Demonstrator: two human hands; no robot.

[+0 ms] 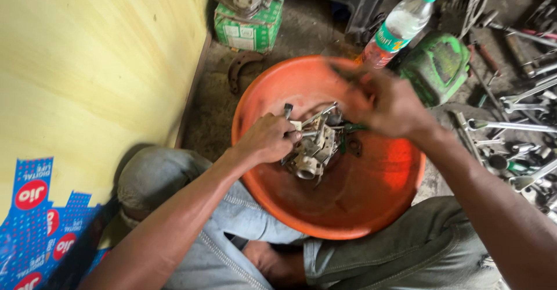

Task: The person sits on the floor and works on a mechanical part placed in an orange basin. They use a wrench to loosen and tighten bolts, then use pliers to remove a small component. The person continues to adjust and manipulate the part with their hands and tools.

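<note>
While both hands grip the metal part (313, 145), wrenches (516, 127) lie beside the orange basin (360, 203).

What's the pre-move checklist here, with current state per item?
1. Left hand grips the metal part: ok.
2. Part sits over the orange basin, so dropped bits land inside: ok.
3. Right hand on the part's top: ok; what its fingers pinch: cannot tell, blurred.
4. Basin steady between the knees: cannot tell.
5. Wrenches lie to the right, near the right hand: ok.
6. Plastic bottle leans close behind the basin rim: not ok, could be knocked.
</note>
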